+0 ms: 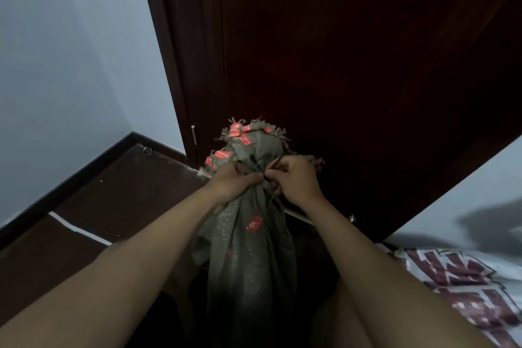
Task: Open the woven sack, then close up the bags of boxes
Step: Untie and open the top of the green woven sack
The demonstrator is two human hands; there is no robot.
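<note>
A grey-green woven sack (248,251) with small red labels stands upright between my knees, in front of a dark door. Its neck is bunched and tied, and the frayed top (254,138) fans out above the tie. My left hand (234,181) grips the gathered neck from the left. My right hand (296,178) pinches a thin tie string at the neck from the right. Both hands touch each other at the knot. No bags of boxes are in view.
A dark wooden door (353,65) stands right behind the sack. A pale wall (70,65) with a dark skirting board runs on the left above a dark floor (99,206). A bed with white and maroon printed fabric (466,285) lies at the lower right.
</note>
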